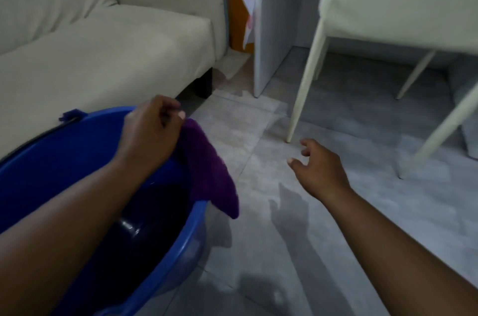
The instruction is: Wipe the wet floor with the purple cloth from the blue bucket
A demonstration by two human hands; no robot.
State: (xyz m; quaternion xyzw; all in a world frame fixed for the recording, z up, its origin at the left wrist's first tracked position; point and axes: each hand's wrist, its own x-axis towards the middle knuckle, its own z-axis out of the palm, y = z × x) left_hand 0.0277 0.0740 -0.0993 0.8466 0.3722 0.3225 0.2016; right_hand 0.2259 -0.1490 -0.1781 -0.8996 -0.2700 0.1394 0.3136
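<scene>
A large blue bucket (77, 150) stands on the floor at the lower left, in front of the sofa. My left hand (150, 132) is over its far rim, fingers pinched on the top corner of the purple cloth (209, 173). The cloth hangs down over the bucket's right rim. My right hand (320, 168) hovers above the grey tiled floor (284, 238) to the right of the bucket, fingers spread and holding nothing. A paler, patchy wet-looking area (245, 119) lies on the tiles beyond the bucket.
A cream sofa (103, 44) fills the upper left, right behind the bucket. A white chair with thin legs (305, 77) stands at the upper right. A grey cabinet panel (271, 31) rises between sofa and chair.
</scene>
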